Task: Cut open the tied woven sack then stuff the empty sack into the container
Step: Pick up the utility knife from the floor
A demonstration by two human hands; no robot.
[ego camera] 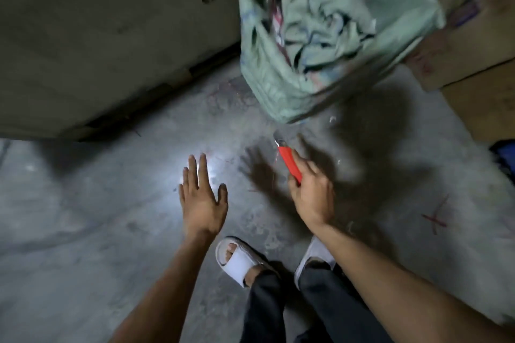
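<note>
A box-shaped container lined with pale green woven sacking (267, 75) stands on the floor at the upper right. Crumpled green woven sacks (328, 17) fill its open top. My right hand (312, 192) grips a red-handled utility knife (289, 163), blade pointing up toward the container's near corner, a short way below it. My left hand (202, 198) hovers over the floor to the left, fingers spread, holding nothing. No tied sack is clearly visible.
The grey concrete floor (111, 231) shows a bright light patch near my left hand. A large flat slab or wall (97, 36) fills the upper left. Cardboard boxes (473, 78) stand at the right. My feet in white slippers (237, 259) are below.
</note>
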